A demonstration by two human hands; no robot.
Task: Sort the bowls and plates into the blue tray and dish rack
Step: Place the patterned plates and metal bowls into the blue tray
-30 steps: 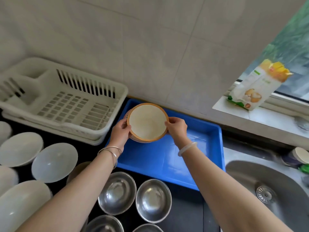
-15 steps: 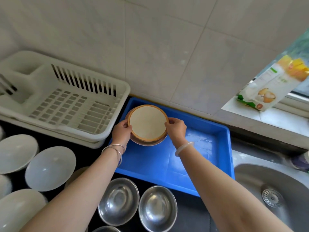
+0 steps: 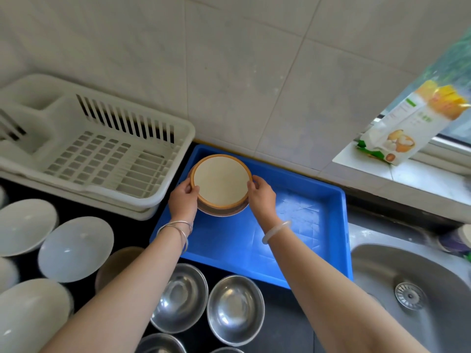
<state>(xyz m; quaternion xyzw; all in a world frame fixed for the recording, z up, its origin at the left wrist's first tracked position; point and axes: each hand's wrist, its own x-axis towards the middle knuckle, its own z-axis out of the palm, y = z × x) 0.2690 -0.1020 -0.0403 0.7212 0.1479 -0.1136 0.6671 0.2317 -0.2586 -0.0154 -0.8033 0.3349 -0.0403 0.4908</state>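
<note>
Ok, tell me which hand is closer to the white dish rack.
Left. The left hand grips the left rim of the orange-rimmed bowl, just beside the white dish rack. The right hand holds the bowl's opposite rim, farther away over the blue tray.

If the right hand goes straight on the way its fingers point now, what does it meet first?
The right hand points up-left at the brown-rimmed bowl already in its grip, so that bowl comes first. Beyond it lies the blue tray far wall, though depth is unclear.

Black counter: rack, tray, bowls.
</note>
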